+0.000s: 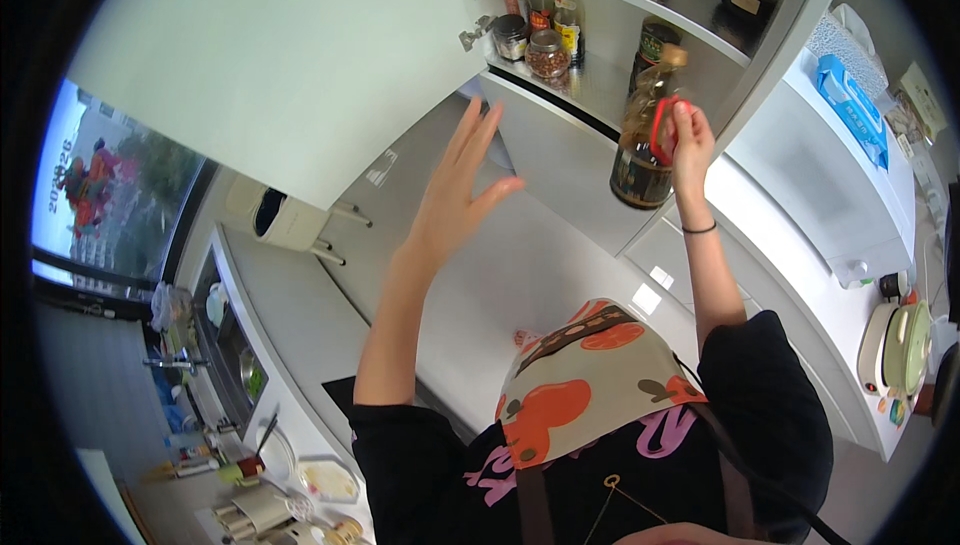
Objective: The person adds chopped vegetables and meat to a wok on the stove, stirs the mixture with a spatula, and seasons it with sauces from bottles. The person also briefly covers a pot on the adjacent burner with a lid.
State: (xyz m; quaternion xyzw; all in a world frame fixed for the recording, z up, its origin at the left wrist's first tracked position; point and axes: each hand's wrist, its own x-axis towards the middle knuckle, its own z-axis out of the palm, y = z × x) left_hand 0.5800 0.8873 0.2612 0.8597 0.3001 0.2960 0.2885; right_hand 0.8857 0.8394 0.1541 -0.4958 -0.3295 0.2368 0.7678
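Note:
My right hand (691, 136) grips the red handle of a large plastic bottle (641, 170) with dark liquid in its lower part and a brownish cap. The bottle is tilted a little, in front of an open cabinet shelf (600, 91). Raised before the cabinet door, my left hand (461, 185) has its fingers spread and holds nothing. On the shelf stand a glass jar of reddish-brown dried bits (548, 55), a dark-lidded jar (511, 37) and several sauce bottles (568, 24). A dark container (658, 39) is partly hidden behind the bottle.
The white cabinet door (285, 50) stands open at the upper left. To the right, a white appliance (817, 170) carries a blue wipes pack (853, 110); a green-lidded cooker (907, 350) is on the counter. A sink (240, 350) lies at left, and a cream stool-like bin (292, 222) beyond.

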